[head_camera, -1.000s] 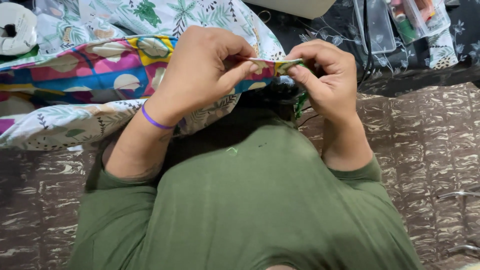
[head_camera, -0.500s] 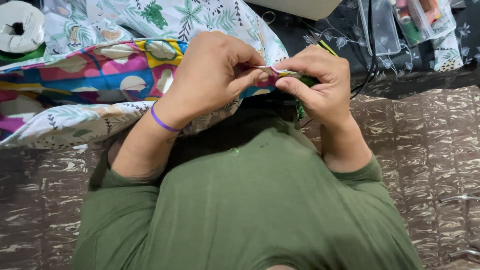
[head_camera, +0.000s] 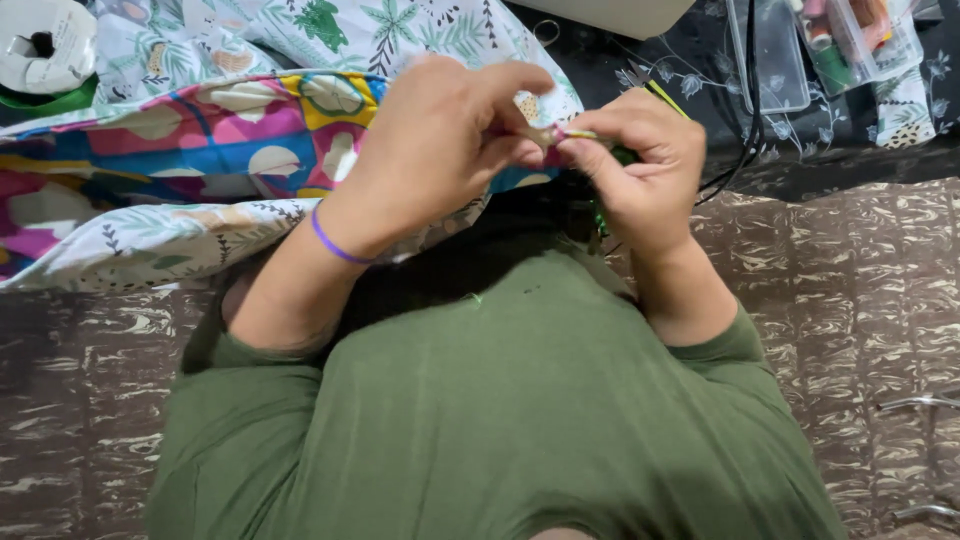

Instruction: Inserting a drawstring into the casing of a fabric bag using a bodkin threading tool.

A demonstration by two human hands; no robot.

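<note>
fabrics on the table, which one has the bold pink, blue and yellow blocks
The patchwork fabric lying left of the left hand. The leaf-print fabric around it is white with green leaves, and the cloth further back is black with pale flowers.

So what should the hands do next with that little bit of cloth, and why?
Probably keep pinching and roll the fold a little further along. Both the left hand and the right hand grip the small cloth edge between fingertips, and the patterned fabric trails off to the left.

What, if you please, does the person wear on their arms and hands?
Both hands, the left hand and the right hand, are bare, without gloves or visible rings. A thin purple band circles the left wrist. Loose olive-green sleeves end near the elbows, leaving the forearms uncovered.
</note>
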